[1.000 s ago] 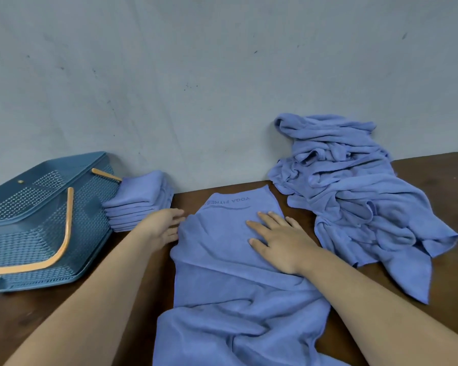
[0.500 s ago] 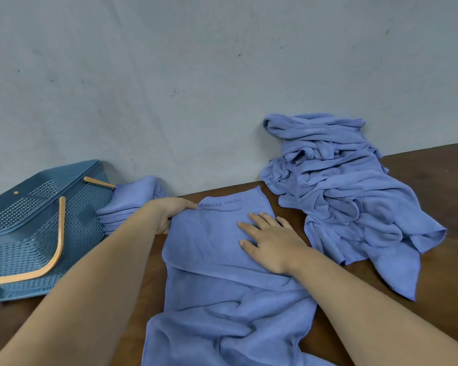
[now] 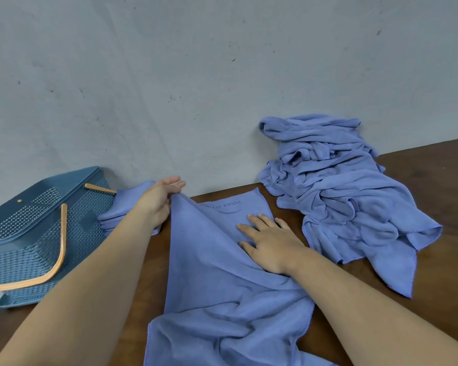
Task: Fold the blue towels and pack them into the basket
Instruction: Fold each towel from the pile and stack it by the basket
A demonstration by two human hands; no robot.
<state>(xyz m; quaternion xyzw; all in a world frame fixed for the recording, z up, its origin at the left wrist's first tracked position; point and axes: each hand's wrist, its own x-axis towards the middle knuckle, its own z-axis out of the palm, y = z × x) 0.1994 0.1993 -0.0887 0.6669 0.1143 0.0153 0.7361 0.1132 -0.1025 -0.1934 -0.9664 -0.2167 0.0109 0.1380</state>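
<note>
Left hand [image 3: 159,202]: grasping the far left corner of the towel [image 3: 209,273] and holding it raised off the table [image 3: 434,186], so the cloth rises to a peak at the hand. The fingers reach toward the wall [image 3: 196,75]. The thumb and the exact point of contact are hidden under the palm.

Right hand [image 3: 270,241]: released, laid flat on the towel with straight, spread fingers, pressing the cloth down near its far right corner.

Towel: lies mid-table, its far end near the far edge. The near end is rumpled and cut off by the lower frame border.

Lettering [image 3: 232,203]: printed by the towel's far hem, seen upside down. "YOGA" can be read above a curved line. The second word is partly covered by the raised fold and cannot be read.

Folded stack [image 3: 127,207]: blue towels at the far edge, between the basket and the left hand. The left forearm covers most of it, so no count is possible.

Basket [image 3: 37,233]: blue perforated plastic with tan handles [image 3: 63,233], standing tilted at the left edge of the table. The frame border cuts off its left part and its interior is not visible.

Heap of unfolded towels [image 3: 341,194]: at the far edge on the right, banked against the wall, just beside the worked towel. Individual pieces cannot be separated.
</note>
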